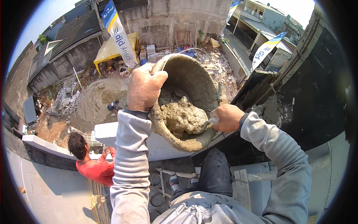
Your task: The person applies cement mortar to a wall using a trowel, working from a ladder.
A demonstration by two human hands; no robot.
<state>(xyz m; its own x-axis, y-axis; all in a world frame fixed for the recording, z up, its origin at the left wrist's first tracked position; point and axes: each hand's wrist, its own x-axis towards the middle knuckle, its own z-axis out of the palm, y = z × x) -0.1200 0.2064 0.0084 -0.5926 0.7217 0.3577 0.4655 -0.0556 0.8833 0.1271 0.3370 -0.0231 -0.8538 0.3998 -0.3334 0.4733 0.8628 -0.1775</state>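
My left hand (147,87) is closed on the upper left rim of a mortar-crusted bucket (189,72), which is held up in front of me, its open mouth tilted toward my eyes. Wet grey mortar (181,117) lies heaped in the lower part of the bucket. At the bucket's right edge, my right hand (227,117) is closed around the handle of a trowel (210,122); its blade is mostly hidden by mortar.
A co-worker in red (93,168) is at my lower left beside a white block wall (44,143). A dark wall (305,100) rises at right. Down in the yard are rubble, sand (95,95), a yellow canopy (110,50) and another person (112,106). Wooden planks (242,183) are near my legs.
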